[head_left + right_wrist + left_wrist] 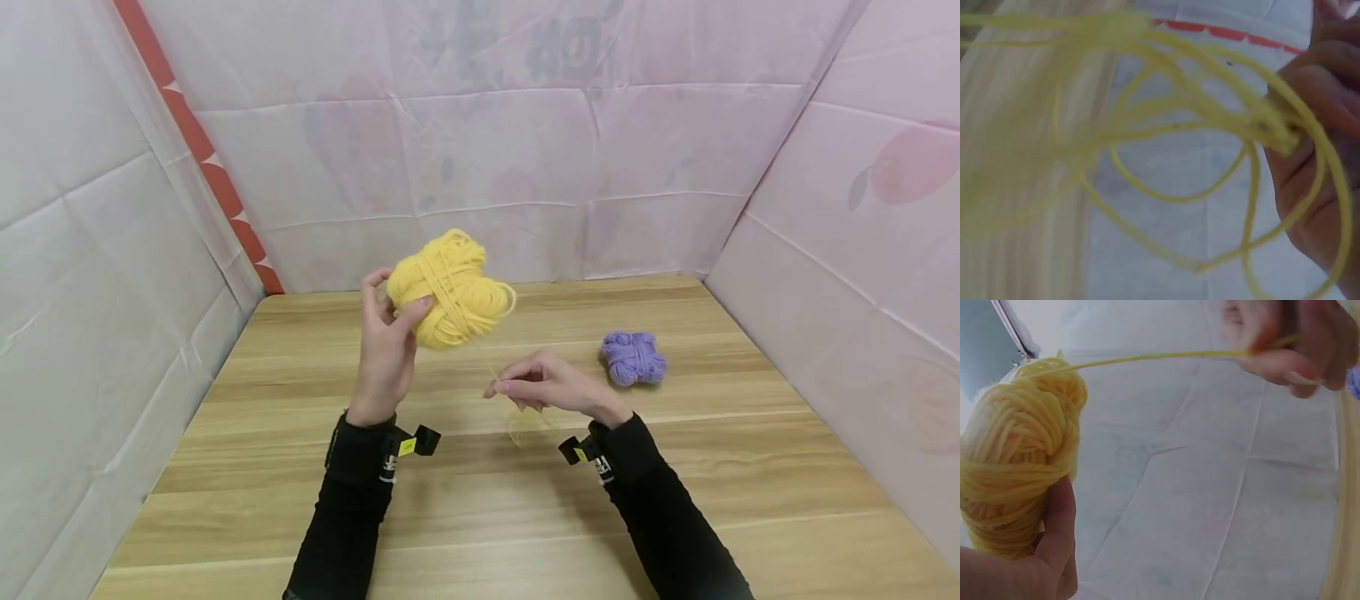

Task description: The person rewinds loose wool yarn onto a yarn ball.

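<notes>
My left hand (387, 350) grips a yellow ball of yarn (450, 292) above the table, its thumb across the front of the strands. A single yellow strand (1160, 356) runs taut from the ball to my right hand (555, 383), which pinches it between thumb and fingers. Loose loops of yarn (1197, 125) dangle from the right hand, large and partly blurred in the right wrist view. The left wrist view shows the ball's wound side, with the left thumb (1060, 512) pressed along it.
A small purple ball of yarn (633, 358) lies on the wooden table (465, 517), right of the right hand. Pale printed sheets (487, 150) hang behind and at both sides of the table. A red strip (202, 150) runs down the left back corner.
</notes>
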The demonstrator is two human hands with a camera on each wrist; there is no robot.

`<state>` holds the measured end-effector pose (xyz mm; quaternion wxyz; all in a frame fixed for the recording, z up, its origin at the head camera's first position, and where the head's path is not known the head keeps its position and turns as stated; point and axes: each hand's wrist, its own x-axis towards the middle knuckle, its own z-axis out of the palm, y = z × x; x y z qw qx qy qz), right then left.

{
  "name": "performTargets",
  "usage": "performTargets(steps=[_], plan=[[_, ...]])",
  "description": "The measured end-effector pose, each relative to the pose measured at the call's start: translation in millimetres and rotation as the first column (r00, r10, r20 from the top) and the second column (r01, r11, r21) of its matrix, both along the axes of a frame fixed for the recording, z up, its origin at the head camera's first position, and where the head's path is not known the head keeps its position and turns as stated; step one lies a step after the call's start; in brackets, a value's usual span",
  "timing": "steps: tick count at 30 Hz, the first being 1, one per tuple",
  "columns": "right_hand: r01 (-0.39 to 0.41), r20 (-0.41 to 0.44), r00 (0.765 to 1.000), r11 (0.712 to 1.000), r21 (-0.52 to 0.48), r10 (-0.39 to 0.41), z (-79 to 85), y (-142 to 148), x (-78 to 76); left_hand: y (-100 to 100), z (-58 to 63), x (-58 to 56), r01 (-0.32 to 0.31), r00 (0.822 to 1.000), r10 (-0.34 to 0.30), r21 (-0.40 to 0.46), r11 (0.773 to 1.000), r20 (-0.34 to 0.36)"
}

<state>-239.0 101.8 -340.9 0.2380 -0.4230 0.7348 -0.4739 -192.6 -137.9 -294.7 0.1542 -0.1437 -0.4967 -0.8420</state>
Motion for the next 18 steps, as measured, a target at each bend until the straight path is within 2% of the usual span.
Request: performTargets(steps=[4,6,8,11,15,18], plan=[[-0.042,0.044,0.998,0.997,0.062,0.039,-19.5,10.3,-19.9,-10.8,4.1,3.1,0.024,0.999,-0.020,0.088,0.996,-0.048],[-0.030,0.068,0.997,0.994,0.103,0.023,-29.6,17.7,-29.1,-16.0,5.5,4.7,0.052,0.997,-0.045,0.107,0.993,-0.066],[-0.001,0.090,0.996,0.990,0.144,-0.012,-39.0,25.7,-37.5,-20.5,6.9,6.5,0.082,0.994,-0.074,0.112,0.990,-0.080],[0.080,0.107,0.989,0.971,0.224,-0.106,-49.5,39.2,-47.8,-26.4,8.9,8.0,0.115,0.990,-0.103,0.123,0.986,-0.097],[0.182,0.068,0.975,0.931,0.317,-0.214,-55.5,59.3,-57.3,-34.7,11.2,8.6,0.104,0.988,-0.084,0.155,0.982,-0.127],[0.245,0.034,0.961,0.903,0.353,-0.274,-51.2,73.8,-56.8,-40.1,12.5,9.5,0.087,0.989,-0.063,0.176,0.981,-0.134]])
